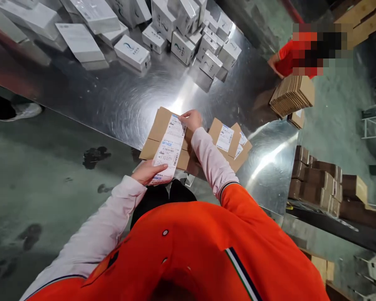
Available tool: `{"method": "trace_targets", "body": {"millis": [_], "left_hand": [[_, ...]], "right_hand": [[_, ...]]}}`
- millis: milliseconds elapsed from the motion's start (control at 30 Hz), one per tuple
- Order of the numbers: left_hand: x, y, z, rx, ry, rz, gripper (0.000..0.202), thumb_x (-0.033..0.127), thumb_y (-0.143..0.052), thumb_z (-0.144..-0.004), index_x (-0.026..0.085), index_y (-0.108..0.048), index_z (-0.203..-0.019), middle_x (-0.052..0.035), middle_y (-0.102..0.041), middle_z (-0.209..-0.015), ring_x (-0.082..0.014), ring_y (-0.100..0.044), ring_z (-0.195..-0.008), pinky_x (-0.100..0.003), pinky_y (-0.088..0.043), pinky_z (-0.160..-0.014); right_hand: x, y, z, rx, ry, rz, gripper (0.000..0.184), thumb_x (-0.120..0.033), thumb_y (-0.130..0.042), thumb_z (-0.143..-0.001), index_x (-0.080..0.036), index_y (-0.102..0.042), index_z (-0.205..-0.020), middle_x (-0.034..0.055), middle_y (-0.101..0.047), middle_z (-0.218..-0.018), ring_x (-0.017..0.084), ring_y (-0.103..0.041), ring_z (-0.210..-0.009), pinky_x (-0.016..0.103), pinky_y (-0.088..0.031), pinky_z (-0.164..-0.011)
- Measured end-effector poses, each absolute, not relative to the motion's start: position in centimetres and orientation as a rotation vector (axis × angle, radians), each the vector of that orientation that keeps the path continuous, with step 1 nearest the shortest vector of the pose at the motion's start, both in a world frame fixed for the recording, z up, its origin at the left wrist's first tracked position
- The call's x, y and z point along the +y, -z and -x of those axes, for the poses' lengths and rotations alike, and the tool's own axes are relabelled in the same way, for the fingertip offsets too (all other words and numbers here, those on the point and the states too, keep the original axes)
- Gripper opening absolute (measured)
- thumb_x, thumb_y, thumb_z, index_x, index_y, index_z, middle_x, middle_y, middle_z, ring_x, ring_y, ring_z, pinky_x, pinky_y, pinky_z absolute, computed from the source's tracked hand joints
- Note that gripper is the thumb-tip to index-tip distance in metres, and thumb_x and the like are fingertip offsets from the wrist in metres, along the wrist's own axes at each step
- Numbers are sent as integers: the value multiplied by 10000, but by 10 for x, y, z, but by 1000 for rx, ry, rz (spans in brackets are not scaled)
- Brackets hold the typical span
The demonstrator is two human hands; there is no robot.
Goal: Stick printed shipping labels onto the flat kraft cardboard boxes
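A long strip of printed shipping labels (169,146) lies over a flat brown cardboard box (155,129) at the edge of the metal table. My left hand (147,170) grips the strip's near end, thumb on top, just off the table's edge. At the far end, my right hand (192,120) pinches the strip's upper corner between thumb and fingers. Just right of my right forearm, several flat cardboard boxes with white labels (224,138) overlap one another.
White printed boxes (133,52) crowd the far side of the shiny metal table (113,100). A stack of folded cardboard (291,96) stands at the right end, near a person in a red shirt (285,58). Brown cartons (319,179) are piled beyond the table's right edge.
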State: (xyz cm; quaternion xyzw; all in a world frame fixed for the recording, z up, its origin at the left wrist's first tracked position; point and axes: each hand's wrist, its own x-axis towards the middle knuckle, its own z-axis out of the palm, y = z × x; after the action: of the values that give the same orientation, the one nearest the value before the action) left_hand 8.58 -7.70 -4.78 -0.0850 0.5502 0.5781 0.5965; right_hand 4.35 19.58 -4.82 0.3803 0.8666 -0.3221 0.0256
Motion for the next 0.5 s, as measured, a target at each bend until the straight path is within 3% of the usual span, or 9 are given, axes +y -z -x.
{"method": "trace_targets", "body": {"millis": [200, 267, 333, 400, 500], "left_hand": [[-80, 61, -81, 1297, -1312, 234, 591, 384, -946, -459, 148, -743, -962, -158, -771, -1020, -375, -729, -917, -466, -618, -763], [-97, 71, -92, 1405, -1244, 186, 593, 455, -943, -417, 164, -756, -899, -160, -771, -1026, -398, -713, -1002, -483, -600, -858], [-123, 78, -107, 1482, -1147, 145, 587, 547, -922, -386, 177, -760, -812, -168, -773, -1001, -421, -699, -1042, -506, -573, -924], [-152, 77, -120, 1483, -1070, 150, 585, 609, -901, -368, 196, -757, -756, -174, -775, -954, -443, -706, -1008, -539, -565, -928], [-179, 61, -119, 1433, -1029, 178, 551, 637, -887, -394, 232, -749, -742, -150, -782, -913, -430, -726, -941, -534, -582, -892]], "right_hand": [[197, 52, -39, 2696, 919, -1223, 179, -358, -727, -836, -200, -774, -907, 71, -608, -1255, 253, -516, -1224, 491, -384, -1095], [193, 53, -43, 2723, 861, -1255, 289, -385, -703, -866, -201, -742, -1085, 100, -561, -1322, 270, -484, -1279, 500, -374, -1109], [182, 56, -50, 2807, 741, -1235, 488, -391, -667, -900, -175, -608, -1334, 157, -489, -1416, 303, -418, -1365, 531, -336, -1139], [164, 60, -58, 2936, 635, -977, 621, -395, -632, -926, -148, -460, -1470, 193, -391, -1523, 323, -294, -1470, 553, -246, -1195], [137, 63, -65, 2979, 604, -378, 610, -421, -597, -944, -176, -447, -1482, 142, -315, -1613, 289, -136, -1553, 532, -80, -1260]]}}
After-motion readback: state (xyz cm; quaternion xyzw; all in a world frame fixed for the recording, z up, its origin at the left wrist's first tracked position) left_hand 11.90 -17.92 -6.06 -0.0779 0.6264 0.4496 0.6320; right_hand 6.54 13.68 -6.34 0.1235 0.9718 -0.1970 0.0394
